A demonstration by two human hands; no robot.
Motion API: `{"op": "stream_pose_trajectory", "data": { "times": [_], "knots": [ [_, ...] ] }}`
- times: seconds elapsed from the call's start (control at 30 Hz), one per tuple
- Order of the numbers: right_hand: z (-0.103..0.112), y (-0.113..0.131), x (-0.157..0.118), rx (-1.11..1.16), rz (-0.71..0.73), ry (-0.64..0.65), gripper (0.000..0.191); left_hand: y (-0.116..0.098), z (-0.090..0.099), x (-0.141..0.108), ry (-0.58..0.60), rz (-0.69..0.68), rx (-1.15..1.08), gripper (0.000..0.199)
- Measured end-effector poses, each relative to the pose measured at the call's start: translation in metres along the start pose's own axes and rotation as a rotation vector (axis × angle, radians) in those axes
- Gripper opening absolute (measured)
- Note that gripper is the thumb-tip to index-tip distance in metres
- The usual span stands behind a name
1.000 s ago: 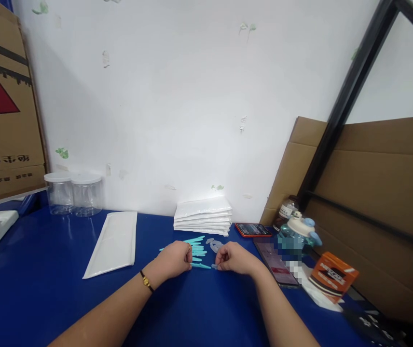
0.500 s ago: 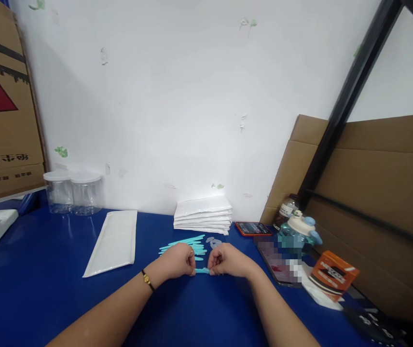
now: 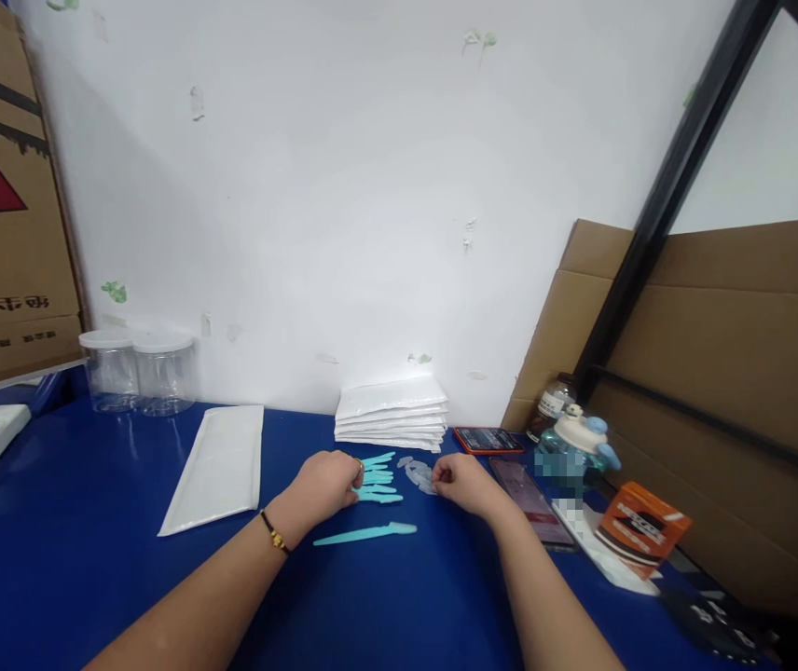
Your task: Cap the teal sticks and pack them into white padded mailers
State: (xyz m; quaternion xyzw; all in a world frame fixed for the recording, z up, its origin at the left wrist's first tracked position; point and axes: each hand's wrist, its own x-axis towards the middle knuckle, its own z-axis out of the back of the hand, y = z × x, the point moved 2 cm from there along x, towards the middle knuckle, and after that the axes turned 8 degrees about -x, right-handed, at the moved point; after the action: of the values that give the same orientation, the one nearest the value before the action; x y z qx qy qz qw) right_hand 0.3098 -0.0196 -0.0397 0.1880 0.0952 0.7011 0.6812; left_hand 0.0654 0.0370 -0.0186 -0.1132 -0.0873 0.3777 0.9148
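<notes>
Several turquoise sticks (image 3: 379, 477), slim and razor-like, lie in a pile on the blue table, partly covered by my left hand (image 3: 333, 482). Its fingers are pinched at the pile's left side; what they grip is hidden. My right hand (image 3: 456, 480) is closed at the right edge of a small heap of translucent pieces (image 3: 419, 473); anything between its fingertips is too small to make out. One turquoise stick with a pale cover at its right end (image 3: 365, 534) lies apart, nearer to me than both hands.
Behind the pile is a stack of white padded envelopes (image 3: 391, 415); a single envelope (image 3: 215, 469) lies left. Two clear jars (image 3: 165, 377) stand further left. On the right are two phones (image 3: 488, 440), a teal bottle (image 3: 573, 447) and an orange box (image 3: 640, 529).
Both hands have let go of the stick they held between them, and it now lies on the table. My left hand moved left and back to the pile, my right hand right to the translucent pieces.
</notes>
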Motion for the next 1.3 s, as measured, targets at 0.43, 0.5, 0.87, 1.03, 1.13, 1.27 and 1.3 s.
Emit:
{"op": "stream_pose_trajectory", "data": {
  "times": [0.43, 0.5, 0.87, 1.03, 1.13, 1.27, 1.3],
  "knots": [
    [-0.009, 0.007, -0.002, 0.038, -0.020, 0.117, 0.008, 0.005, -0.006, 0.001, -0.024, -0.005, -0.060, 0.008],
    [-0.008, 0.011, -0.003, 0.055, -0.013, 0.125, 0.010, 0.004, -0.004, 0.000, -0.024, -0.027, -0.073, 0.013],
    [-0.011, 0.025, -0.005, 0.140, 0.072, 0.207, 0.007, -0.006, -0.001, -0.006, 0.020, -0.101, -0.066, 0.018],
    [-0.017, 0.026, -0.003, 0.165, 0.101, 0.191, 0.006, -0.006, -0.001, -0.006, -0.007, -0.116, -0.020, 0.017],
    [-0.021, 0.030, -0.002, 0.203, 0.113, 0.186, 0.005, -0.009, -0.004, -0.004, -0.010, -0.132, -0.024, 0.018],
    [-0.025, 0.033, -0.001, 0.244, 0.117, 0.189, 0.007, -0.013, -0.008, -0.001, -0.006, -0.153, -0.045, 0.016],
    [-0.024, 0.031, -0.001, 0.251, 0.099, 0.206, 0.007, -0.013, -0.008, -0.001, -0.007, -0.144, -0.051, 0.013]
  ]
}}
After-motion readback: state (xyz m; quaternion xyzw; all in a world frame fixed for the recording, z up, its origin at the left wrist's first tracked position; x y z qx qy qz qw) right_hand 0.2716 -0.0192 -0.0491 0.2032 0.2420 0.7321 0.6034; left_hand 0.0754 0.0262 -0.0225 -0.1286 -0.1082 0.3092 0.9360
